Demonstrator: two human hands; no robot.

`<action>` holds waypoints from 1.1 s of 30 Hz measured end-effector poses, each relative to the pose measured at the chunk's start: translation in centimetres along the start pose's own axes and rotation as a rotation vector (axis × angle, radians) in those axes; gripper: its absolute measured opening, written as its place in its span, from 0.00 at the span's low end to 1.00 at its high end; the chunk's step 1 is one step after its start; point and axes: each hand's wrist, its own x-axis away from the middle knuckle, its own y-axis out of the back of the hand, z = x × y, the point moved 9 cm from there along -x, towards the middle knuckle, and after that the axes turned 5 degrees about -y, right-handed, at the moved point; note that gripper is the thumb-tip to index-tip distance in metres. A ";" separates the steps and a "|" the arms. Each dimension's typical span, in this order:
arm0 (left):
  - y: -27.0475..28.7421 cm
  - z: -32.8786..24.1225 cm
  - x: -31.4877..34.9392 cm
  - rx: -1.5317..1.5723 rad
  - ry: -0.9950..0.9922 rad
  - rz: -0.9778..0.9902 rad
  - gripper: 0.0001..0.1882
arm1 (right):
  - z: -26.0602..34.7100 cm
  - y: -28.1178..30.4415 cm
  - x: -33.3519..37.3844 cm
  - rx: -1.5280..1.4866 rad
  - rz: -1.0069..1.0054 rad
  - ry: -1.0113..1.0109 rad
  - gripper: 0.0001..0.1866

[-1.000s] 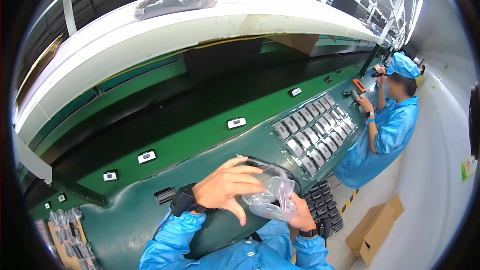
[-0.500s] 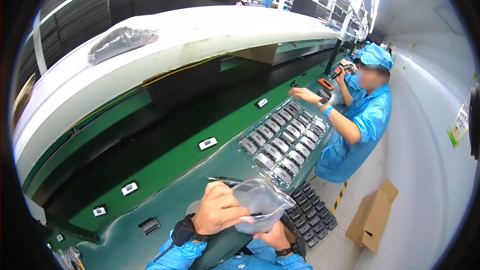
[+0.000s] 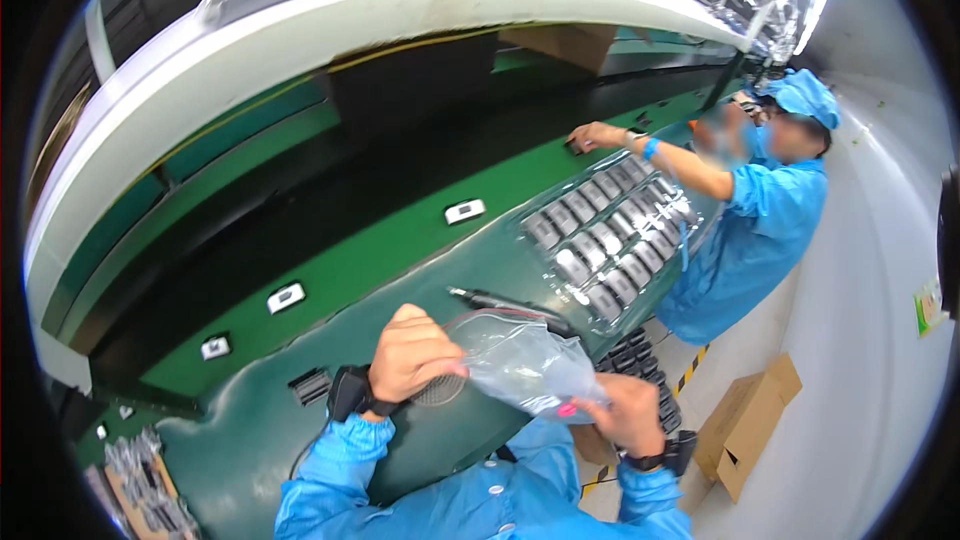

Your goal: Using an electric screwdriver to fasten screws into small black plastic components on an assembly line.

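From the head view, your left hand (image 3: 415, 358) is curled closed, its fingers pinching the near-left corner of a clear plastic bag (image 3: 520, 360); a round perforated piece (image 3: 440, 390) shows just below that hand, against the bag. Your right hand (image 3: 625, 415) grips the bag's opposite, right-hand end, fingers closed around it near a small pink spot on the plastic. The bag hangs stretched between the two hands, its long axis running left to right and dipping a little toward the right, just above the near edge of the green tabletop (image 3: 400, 270). Both hands touch it; neither is nearer than the other.

A dark slim tool (image 3: 500, 300) lies on the tabletop just beyond the bag. Farther right, rows of small dark devices (image 3: 600, 230) sit in a tray, and more dark pieces (image 3: 640, 370) are stacked lower at the right. A co-worker in blue (image 3: 750, 230) reaches one hand across to the far side of that tray. A cardboard box (image 3: 745, 425) stands on the floor at the right.
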 end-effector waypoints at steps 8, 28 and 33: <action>-2.5 4.3 6.4 0.042 0.206 0.222 0.10 | 0.9 -0.4 -3.3 0.312 0.257 0.207 0.12; -2.7 3.0 13.0 -0.132 0.360 0.198 0.22 | 7.0 -1.5 -5.7 0.518 0.465 0.369 0.09; -3.4 3.7 13.7 -0.125 0.428 0.240 0.25 | 7.5 -1.8 -5.9 0.553 0.497 0.369 0.06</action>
